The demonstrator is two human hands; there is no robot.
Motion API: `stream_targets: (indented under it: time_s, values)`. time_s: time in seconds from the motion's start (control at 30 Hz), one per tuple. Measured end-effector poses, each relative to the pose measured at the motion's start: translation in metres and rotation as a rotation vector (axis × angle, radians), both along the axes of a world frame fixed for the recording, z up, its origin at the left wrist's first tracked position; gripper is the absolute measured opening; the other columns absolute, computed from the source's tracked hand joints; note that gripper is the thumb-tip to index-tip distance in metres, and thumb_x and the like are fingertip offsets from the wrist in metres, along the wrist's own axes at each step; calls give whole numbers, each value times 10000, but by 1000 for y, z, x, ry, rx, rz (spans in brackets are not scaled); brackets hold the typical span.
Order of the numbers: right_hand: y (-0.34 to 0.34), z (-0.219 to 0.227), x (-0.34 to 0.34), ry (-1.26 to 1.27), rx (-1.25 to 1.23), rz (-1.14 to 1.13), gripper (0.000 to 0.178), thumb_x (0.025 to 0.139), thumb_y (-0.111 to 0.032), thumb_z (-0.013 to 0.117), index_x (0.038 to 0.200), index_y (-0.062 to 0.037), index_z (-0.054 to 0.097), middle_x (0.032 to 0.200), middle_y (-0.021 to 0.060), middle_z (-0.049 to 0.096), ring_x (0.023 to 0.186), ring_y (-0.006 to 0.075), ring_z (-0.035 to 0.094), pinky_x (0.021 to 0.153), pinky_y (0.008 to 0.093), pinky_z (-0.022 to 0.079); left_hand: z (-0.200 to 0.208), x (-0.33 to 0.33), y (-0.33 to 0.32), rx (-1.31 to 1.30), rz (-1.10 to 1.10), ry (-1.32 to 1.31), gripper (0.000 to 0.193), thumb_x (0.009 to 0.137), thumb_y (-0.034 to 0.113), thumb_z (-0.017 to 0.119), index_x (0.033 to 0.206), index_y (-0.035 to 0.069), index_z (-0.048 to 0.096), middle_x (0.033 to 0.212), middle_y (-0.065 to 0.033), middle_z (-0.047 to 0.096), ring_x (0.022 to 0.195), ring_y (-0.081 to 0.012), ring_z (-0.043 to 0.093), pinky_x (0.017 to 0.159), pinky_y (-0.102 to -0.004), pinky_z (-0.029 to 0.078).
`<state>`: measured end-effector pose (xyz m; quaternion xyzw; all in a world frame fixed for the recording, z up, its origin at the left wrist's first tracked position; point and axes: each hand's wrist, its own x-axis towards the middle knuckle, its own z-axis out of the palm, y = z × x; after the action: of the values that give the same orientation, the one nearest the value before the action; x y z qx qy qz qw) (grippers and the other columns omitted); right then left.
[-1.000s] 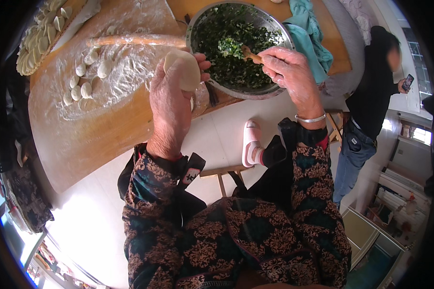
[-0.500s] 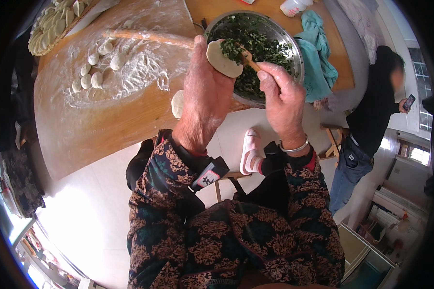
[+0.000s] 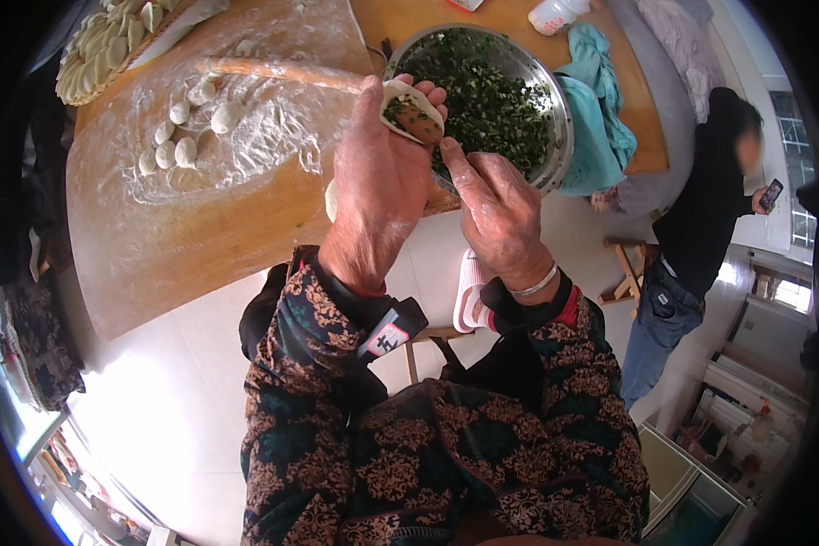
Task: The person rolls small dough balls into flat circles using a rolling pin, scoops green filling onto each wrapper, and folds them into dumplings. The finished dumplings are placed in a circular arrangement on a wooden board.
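Floury right hand (image 3: 502, 214) grips a wooden spatula (image 3: 416, 120), its blade pressing green filling (image 3: 395, 111) into the dough wrapper (image 3: 397, 87) cupped in the left hand (image 3: 380, 177); half a second ago the scoop sat at the wrapper's edge, so the filling is now going in. Beyond, on the table (image 3: 648, 147), lie a steel bowl (image 3: 561, 111) of chopped greens, right, and a rolling pin (image 3: 282, 71), left.

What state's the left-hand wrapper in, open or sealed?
Open. The dough wrapper sits cupped in the left hand, edges apart, green filling and wooden spatula visible inside.
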<state>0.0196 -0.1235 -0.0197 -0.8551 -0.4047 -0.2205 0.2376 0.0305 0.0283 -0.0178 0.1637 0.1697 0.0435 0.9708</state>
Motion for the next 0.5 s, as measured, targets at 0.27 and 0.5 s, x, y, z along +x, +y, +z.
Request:
stream_targets:
  time_s: [0.27,0.5]
  values:
    - [-9,24,1,170,167,-20,414,850,86,636,1243,-37,673,858,134,627,700,255,644,610,364,548,4,2,15,-21,36,-92,437,1100,299,399,1266,-103,446,1227,-248,550,1178,-343,561,1069,-447,452]
    - [-32,31,5,503,190,-250,186,959,-39,629,1130,-19,699,961,161,744,853,259,743,705,340,573,4,-17,37,9,102,-147,527,1084,377,407,1276,-110,462,1215,-254,542,1210,-367,524,1110,-464,416]
